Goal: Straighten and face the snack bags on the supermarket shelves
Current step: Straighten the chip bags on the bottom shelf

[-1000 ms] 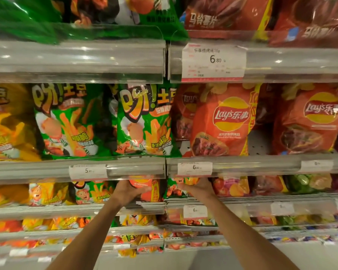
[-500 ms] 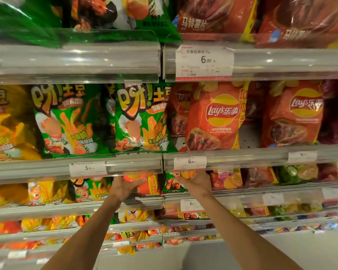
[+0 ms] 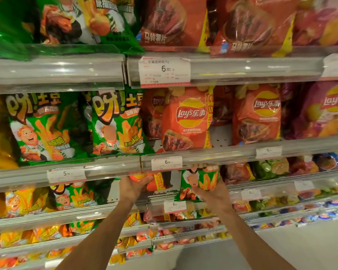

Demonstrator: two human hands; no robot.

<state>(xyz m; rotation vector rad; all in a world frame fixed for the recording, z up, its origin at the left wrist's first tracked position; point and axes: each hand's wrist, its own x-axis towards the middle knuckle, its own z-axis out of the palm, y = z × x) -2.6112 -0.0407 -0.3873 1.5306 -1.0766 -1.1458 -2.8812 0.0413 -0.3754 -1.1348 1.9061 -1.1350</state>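
Head view: under the shelf's front rail, the left hand [image 3: 134, 187] grips an orange snack bag [image 3: 154, 181] while the right hand [image 3: 213, 193] grips a green snack bag [image 3: 201, 181], probably turning both labels outward toward the aisle.

Two bare forearms rise from the bottom edge of the head view, one from about 7 o'clock, the other from about 5 o'clock. No sleeve shows on either arm. The left hand [image 3: 132, 187] and the right hand [image 3: 215, 195] are bare too, with short fingers [image 3: 146, 179] visible on the left one.
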